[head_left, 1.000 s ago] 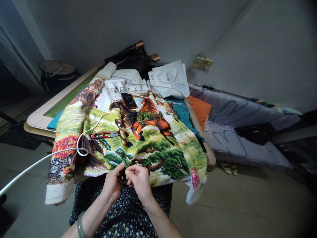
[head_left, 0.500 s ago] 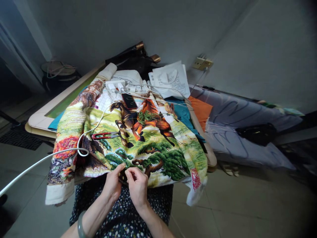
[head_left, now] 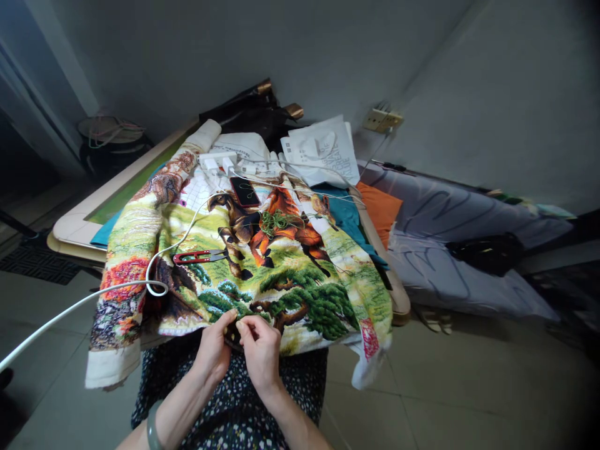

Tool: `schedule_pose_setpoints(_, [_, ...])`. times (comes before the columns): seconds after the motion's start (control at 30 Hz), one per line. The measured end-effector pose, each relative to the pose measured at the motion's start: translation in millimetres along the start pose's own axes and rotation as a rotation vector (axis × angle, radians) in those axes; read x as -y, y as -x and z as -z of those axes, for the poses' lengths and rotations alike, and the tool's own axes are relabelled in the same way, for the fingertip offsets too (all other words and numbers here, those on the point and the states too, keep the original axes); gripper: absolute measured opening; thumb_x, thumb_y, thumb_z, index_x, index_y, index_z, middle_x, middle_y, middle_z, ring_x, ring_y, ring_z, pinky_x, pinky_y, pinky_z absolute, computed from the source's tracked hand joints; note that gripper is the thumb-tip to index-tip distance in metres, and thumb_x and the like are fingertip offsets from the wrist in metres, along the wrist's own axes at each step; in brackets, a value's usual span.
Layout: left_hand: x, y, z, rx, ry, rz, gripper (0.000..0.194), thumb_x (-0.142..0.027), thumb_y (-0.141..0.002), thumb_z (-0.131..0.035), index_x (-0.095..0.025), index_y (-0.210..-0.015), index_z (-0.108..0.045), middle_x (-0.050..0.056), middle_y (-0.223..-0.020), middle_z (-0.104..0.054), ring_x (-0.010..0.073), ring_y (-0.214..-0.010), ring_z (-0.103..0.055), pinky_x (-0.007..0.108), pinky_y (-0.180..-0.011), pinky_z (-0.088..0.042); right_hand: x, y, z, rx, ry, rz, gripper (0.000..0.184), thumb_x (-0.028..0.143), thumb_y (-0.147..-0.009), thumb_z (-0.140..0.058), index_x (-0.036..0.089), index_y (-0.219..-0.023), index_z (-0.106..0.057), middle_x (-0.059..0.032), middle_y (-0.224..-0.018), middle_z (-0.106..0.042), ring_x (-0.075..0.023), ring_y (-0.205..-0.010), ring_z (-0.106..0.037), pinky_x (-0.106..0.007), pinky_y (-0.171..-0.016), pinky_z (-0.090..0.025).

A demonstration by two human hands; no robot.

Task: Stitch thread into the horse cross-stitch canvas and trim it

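Note:
A large embroidered cross-stitch cloth (head_left: 304,275) with horses and green trees is draped over the table, its near edge hanging toward my lap. My left hand (head_left: 214,350) is closed on that edge, thumb on top and the other fingers hidden beneath. Close beside it, my right hand (head_left: 261,353) pinches thumb and forefinger together at the cloth's edge; whatever lies in the pinch is too small to see. Red-handled thread snips (head_left: 199,257) rest on the cloth beyond my left hand. Farther up lies a tangle of green thread (head_left: 275,222).
A white cable (head_left: 98,292) loops across the cloth's left side. A phone (head_left: 244,192) and a white power strip (head_left: 218,157) lie toward the back. White printed bags (head_left: 323,153) sit by the wall. The table (head_left: 75,219) edge shows at left; a covered sofa (head_left: 464,244) stands at right.
Both hands stay at the cloth's near edge with almost no movement. The cloth, snips and thread tangle keep their places.

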State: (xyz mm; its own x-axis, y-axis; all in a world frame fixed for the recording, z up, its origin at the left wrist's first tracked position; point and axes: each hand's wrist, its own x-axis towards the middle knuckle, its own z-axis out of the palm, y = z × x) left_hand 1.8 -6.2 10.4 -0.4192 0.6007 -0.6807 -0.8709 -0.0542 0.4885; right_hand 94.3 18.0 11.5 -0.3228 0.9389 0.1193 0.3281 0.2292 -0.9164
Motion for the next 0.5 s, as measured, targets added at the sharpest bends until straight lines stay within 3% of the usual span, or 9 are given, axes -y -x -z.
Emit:
schedule_pose_setpoints(0.23, [-0.3, 0.4, 0.6, 0.022, 0.016, 0.041, 0.022, -0.018, -0.051, -0.091, -0.012, -0.063, -0.074, 0.001, -0.062, -0.071, 0.0130, -0.058, -0.061, 0.025, -0.059, -0.049, 0.2, 1.1, 4.1, 0.067, -0.073, -0.047, 0.014, 0.020, -0.085, -0.059, 0.018, -0.085, -0.073, -0.0076, -0.085, -0.073, -0.0199, -0.076, -0.068, -0.027, -0.065, -0.054])
schedule_pose_setpoints(0.37, [0.1, 0.3, 2.7, 0.062, -0.001, 0.045, 0.025, -0.024, -0.051, -0.092, -0.012, -0.062, -0.073, 0.001, -0.059, -0.069, 0.0126, -0.055, -0.059, 0.026, -0.056, -0.046, 2.6, -3.0, 1.4, 0.035, -0.191, -0.150, 0.013, 0.025, -0.086, -0.061, 0.017, -0.092, -0.068, -0.0052, -0.079, -0.071, -0.0171, -0.064, -0.067, -0.026, -0.059, -0.056])
schedule_pose_setpoints(0.5, [-0.1, 1.1, 4.7, 0.101, -0.024, 0.021, 0.027, -0.024, -0.051, -0.092, -0.011, -0.068, -0.077, 0.006, -0.068, -0.075, 0.0171, -0.064, -0.064, 0.029, -0.066, -0.051, 16.5, -23.6, 13.6, -0.065, -0.138, -0.050, 0.020, 0.033, -0.093, -0.056, 0.017, -0.098, -0.067, -0.0043, -0.076, -0.070, -0.0151, -0.058, -0.065, -0.025, -0.058, -0.054])
